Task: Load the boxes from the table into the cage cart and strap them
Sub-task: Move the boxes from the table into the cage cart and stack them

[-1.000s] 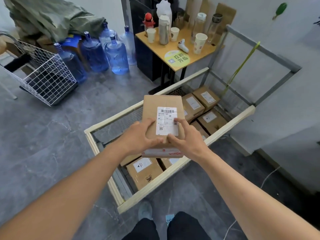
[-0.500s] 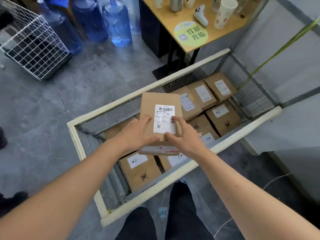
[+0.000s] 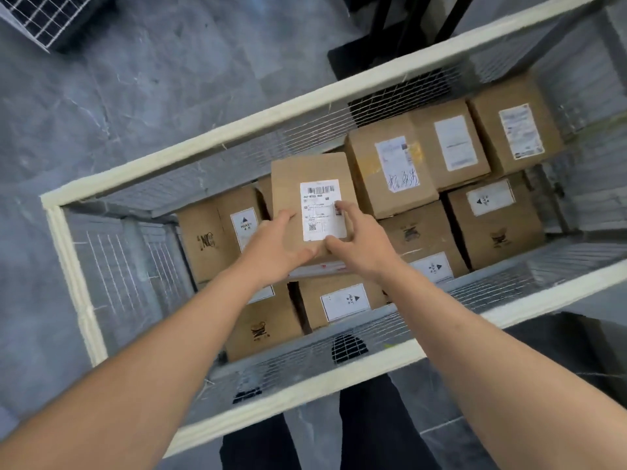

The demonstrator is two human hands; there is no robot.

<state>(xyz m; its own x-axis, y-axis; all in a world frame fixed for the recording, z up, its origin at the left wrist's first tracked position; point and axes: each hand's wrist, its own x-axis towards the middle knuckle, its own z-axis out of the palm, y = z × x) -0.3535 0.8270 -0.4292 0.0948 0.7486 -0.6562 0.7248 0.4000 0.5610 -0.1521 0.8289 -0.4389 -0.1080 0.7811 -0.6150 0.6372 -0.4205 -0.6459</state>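
Observation:
I look straight down into the cage cart [image 3: 210,144], a wire-mesh box with a cream top rim. Both hands hold a flat brown cardboard box [image 3: 291,184] with a white barcode label inside the cart, above the boxes lying there. My left hand [image 3: 271,247] grips its near left edge, thumb on top. My right hand [image 3: 356,242] grips the near right edge, fingers over the label. Several brown labelled boxes [image 3: 451,144] cover the cart's floor in two rows.
Grey tiled floor surrounds the cart. A white wire basket [image 3: 44,15] sits at the top left corner. The dark base of a table stand [image 3: 369,52] is beyond the cart's far rim. My dark trouser legs [image 3: 373,432] stand against the near rim.
The view has tilted down and closed in on the cart. Both hands have lowered the flat box from above the rim to inside the cart, over the boxes.

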